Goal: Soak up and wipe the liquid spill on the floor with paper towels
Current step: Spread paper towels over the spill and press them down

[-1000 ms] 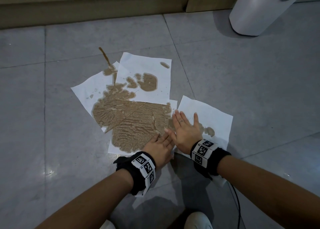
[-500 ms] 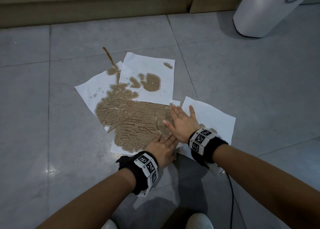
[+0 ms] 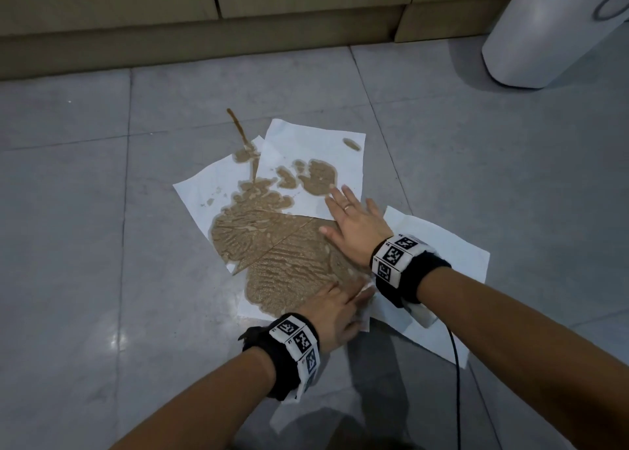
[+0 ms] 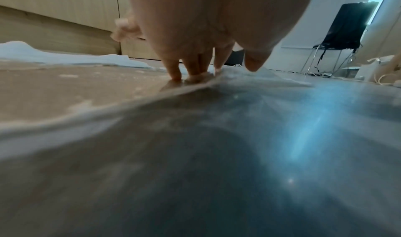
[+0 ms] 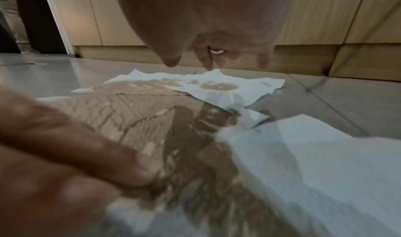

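Several white paper towels (image 3: 313, 143) lie overlapped on the grey tiled floor (image 3: 85, 211), soaked brown over the spill (image 3: 272, 245). A thin brown streak (image 3: 238, 124) runs out past the far edge of the towels. My right hand (image 3: 354, 225) lies flat with straight fingers across the wet middle, its fingers reaching onto the far towel. My left hand (image 3: 335, 311) presses flat on the near edge of the soaked towel (image 4: 65, 89). In the right wrist view the far towel (image 5: 219, 88) shows a brown patch, and a drier towel (image 5: 303, 155) lies under my wrist.
A wooden cabinet base (image 3: 204, 44) runs along the far side. A white rounded bin (image 3: 544, 34) stands at the far right. A black cable (image 3: 457, 351) trails from my right wrist. In the left wrist view a dark chair (image 4: 338, 34) stands far off.
My right hand has slid forward and left, from the dry right-hand towel onto the soaked middle and the far towel. My left hand stays on the near edge.
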